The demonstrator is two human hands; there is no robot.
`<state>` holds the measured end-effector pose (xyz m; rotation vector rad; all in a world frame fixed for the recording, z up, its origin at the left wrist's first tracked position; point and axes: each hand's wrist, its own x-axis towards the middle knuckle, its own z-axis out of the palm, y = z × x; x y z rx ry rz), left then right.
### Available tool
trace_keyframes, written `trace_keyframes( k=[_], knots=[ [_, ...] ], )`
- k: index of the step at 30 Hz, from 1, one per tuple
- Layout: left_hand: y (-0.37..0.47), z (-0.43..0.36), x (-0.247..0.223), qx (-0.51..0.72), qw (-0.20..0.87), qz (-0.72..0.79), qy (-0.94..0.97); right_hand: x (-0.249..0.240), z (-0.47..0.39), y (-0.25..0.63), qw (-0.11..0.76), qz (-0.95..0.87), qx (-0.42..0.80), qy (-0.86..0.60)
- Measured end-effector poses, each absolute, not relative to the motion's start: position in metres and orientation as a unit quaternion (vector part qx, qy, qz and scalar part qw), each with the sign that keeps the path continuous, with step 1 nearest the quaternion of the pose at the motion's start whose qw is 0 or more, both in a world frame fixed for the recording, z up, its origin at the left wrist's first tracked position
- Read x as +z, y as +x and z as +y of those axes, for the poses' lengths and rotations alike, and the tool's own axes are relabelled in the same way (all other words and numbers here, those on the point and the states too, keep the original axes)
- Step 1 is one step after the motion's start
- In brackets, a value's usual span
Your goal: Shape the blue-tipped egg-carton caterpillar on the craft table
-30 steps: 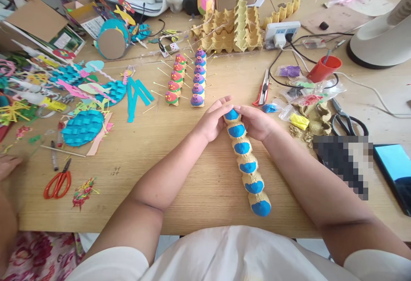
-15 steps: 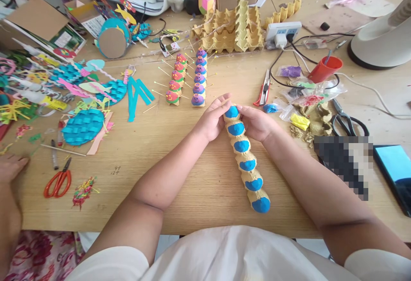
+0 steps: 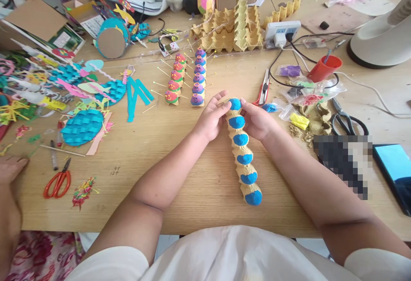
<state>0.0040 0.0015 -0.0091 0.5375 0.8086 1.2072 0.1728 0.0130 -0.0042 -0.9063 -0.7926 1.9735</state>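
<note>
Both hands grip the far end of an egg-carton strip (image 3: 243, 156) with blue-painted bumps. The left hand (image 3: 211, 118) closes on its left side, the right hand (image 3: 256, 120) on its right side, fingertips meeting by the top bump. The strip lies on the bench (image 3: 192, 178) near the middle, its other end pointing toward the near edge. Just beyond the left hand stand two rows of painted cups (image 3: 189, 77) stuck with pins. A box cutter (image 3: 263, 87) lies beyond the right hand. Orange scissors (image 3: 58, 182) lie toward the near left corner, beside another person's hand (image 3: 11, 167).
</note>
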Motion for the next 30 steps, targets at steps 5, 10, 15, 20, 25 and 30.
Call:
trace_keyframes(
  k=[5,10,15,20,25,30],
  knots=[
    [0.003,0.003,-0.009,0.558,0.700,0.364,0.258,-0.008,0.015,0.173,0.435,-0.330,0.747,-0.379],
    [0.004,0.002,-0.007,0.579,0.671,0.375,0.272,-0.006,0.018,0.177,0.421,-0.344,0.747,-0.383],
    [0.005,0.001,-0.009,0.591,0.635,0.388,0.312,-0.006,0.020,0.180,0.420,-0.370,0.733,-0.387],
    [0.002,0.004,-0.016,0.584,0.601,0.390,0.381,-0.008,0.022,0.181,0.429,-0.389,0.700,-0.418],
    [0.002,0.007,-0.022,0.583,0.603,0.377,0.393,-0.010,0.023,0.183,0.437,-0.388,0.704,-0.404],
    [0.002,0.010,-0.025,0.588,0.608,0.369,0.385,-0.012,0.024,0.183,0.449,-0.397,0.697,-0.394]
  ],
)
